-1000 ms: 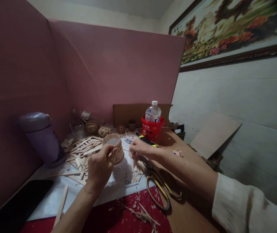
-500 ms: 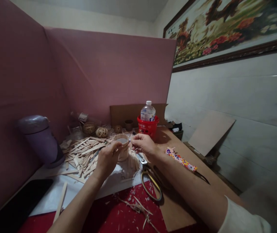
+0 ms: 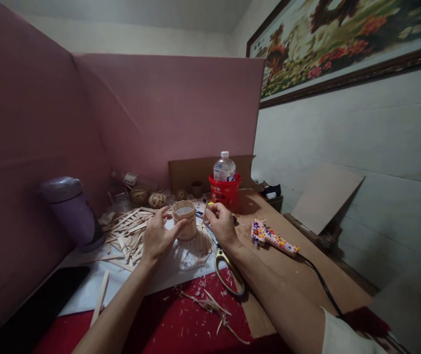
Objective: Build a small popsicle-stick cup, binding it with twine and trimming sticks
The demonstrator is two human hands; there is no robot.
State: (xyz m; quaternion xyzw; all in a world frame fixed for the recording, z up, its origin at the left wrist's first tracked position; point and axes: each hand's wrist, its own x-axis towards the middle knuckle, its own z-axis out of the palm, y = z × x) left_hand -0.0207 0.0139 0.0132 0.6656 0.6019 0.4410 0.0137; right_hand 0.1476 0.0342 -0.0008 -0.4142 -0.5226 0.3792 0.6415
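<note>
A small round cup (image 3: 185,232) faced with pale wooden sticks, its rim jagged, stands upright on a white sheet (image 3: 159,275). My left hand (image 3: 161,235) is open at its left side, fingers spread, thumb reaching across its front; whether the thumb touches is unclear. Right of the cup, my right hand (image 3: 221,225) pinches a thin sliver of wooden stick (image 3: 205,213), apart from the rim. Gold-handled scissors (image 3: 228,270) lie below my right wrist, their blades partly hidden by the hand. A heap of craft sticks (image 3: 133,233) spreads to the left.
A flower-patterned glue gun (image 3: 275,239) with a black cord lies on the right. Behind stand a red bucket (image 3: 225,192) with a plastic bottle (image 3: 224,167) in it, and twine balls (image 3: 158,200). A purple flask (image 3: 72,216) and black phone-like slab (image 3: 44,305) are left.
My right hand has drawn away from the cup's rim to the right. My left hand has loosened from the cup, its fingers spreading. The view has shifted slightly.
</note>
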